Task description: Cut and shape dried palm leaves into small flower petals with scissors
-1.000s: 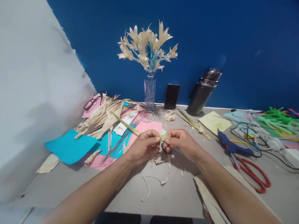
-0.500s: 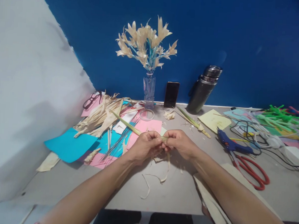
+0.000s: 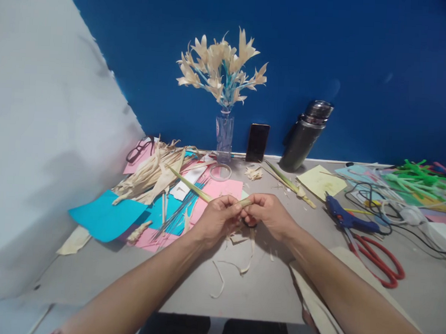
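Both of my hands meet over the middle of the table, fingers pinched together. My left hand (image 3: 222, 214) is closed on a long green leaf (image 3: 192, 185), a stiff, tapering piece whose pointed end sticks out up and to the left. My right hand (image 3: 269, 214) grips the same leaf at its other end, thumb and fingers close to the left fingertips. Part of the leaf is hidden inside the fingers. Thin pale strips (image 3: 250, 255) hang or lie just below the hands.
Left are dried husks (image 3: 159, 166), blue paper (image 3: 108, 215), wires (image 3: 185, 210) and glasses (image 3: 139, 150). Behind stand a bottle of husk flowers (image 3: 223, 137), a phone (image 3: 257, 143) and a flask (image 3: 307, 136). Right are a glue gun (image 3: 349, 218), scissors (image 3: 380, 260) and cables.
The fingers have shifted slightly around the leaf, and more of its pale end shows between them. The whole view has moved a little; the table things stay in place.
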`<state>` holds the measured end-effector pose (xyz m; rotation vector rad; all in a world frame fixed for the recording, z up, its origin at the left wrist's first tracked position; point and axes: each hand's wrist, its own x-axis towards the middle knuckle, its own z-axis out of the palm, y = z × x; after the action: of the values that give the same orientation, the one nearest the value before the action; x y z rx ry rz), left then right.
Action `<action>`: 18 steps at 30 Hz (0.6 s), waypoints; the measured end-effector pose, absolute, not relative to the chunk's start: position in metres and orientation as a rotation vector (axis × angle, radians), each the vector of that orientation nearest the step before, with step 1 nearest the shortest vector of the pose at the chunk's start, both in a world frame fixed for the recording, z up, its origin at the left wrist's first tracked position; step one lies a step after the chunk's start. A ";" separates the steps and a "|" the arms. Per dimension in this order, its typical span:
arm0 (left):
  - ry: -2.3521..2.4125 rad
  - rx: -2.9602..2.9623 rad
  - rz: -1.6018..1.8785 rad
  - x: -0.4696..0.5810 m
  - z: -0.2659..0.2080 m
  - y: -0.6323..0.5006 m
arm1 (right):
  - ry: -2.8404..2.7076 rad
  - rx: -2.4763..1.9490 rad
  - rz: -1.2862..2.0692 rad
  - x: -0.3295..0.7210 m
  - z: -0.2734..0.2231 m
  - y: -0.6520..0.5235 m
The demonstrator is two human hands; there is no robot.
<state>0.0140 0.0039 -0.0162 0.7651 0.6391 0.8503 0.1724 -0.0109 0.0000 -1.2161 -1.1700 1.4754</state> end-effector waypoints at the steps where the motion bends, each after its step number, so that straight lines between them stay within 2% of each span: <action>1: 0.629 0.756 0.839 0.014 -0.016 0.005 | -1.176 -1.216 1.483 0.174 0.001 -0.011; 12: 0.655 0.856 0.906 0.017 -0.018 0.000 | -1.140 -1.210 1.461 0.169 0.000 -0.013; 18: 0.951 1.312 0.994 0.014 -0.015 0.002 | -1.301 -1.316 1.299 0.170 0.001 -0.012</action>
<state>0.0139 0.0021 -0.0147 1.3121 0.9507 0.9940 0.1700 -0.0122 0.0007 -1.3163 -1.3013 1.2992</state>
